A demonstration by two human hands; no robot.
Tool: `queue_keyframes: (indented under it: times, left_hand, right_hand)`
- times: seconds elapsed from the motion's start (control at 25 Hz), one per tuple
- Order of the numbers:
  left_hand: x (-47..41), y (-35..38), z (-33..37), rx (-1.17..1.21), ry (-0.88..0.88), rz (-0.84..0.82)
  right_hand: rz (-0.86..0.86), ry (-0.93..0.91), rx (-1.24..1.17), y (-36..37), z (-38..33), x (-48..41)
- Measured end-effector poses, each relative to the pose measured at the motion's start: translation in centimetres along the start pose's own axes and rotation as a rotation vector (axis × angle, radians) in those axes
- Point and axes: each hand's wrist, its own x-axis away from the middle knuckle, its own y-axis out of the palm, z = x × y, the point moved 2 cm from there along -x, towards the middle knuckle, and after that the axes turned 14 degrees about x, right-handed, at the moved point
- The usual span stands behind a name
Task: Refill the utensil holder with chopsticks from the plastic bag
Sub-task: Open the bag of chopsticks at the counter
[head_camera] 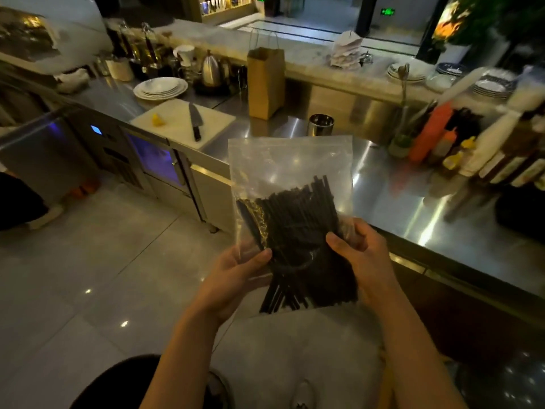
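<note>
A clear plastic bag (290, 163) full of black chopsticks (298, 231) hangs upright in front of me, over the edge of the steel counter. My left hand (236, 278) grips its lower left side and my right hand (362, 261) grips its lower right side, thumbs on the front. The bag's zip top looks closed. A round steel utensil holder (321, 124) stands on the counter just beyond the bag's top; I cannot see what it holds.
A brown paper bag (265, 84) stands behind the holder. To the left lies a white cutting board (177, 122) with a knife (194, 121) and stacked plates (160, 88). Sauce bottles (430, 132) crowd the counter's right side. The steel counter (398, 184) runs along my right.
</note>
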Motion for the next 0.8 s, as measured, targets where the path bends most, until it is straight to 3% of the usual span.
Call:
queue_keyframes:
  times: [0.28,0.48,0.64,0.8]
  left_hand:
    - [-10.9,2.2,0.0,-0.091,-0.04,0.039]
    - [-20.1,0.3,1.5,-0.03,-0.028,-0.047]
    - [-29.4,-2.3,4.6,-0.045,-0.053,0.007]
    - [-37.5,-4.2,8.7,-0.133,0.039,0.009]
  right_hand:
    - [0.045,0.061,0.045,-4.1,1.9,-9.5]
    - [0.072,0.07,0.127,-3.7,2.5,-17.9]
    - [0.141,0.103,0.147,-2.8,1.4,-25.7]
    - [0.224,0.159,0.22,-1.7,1.2,-31.4]
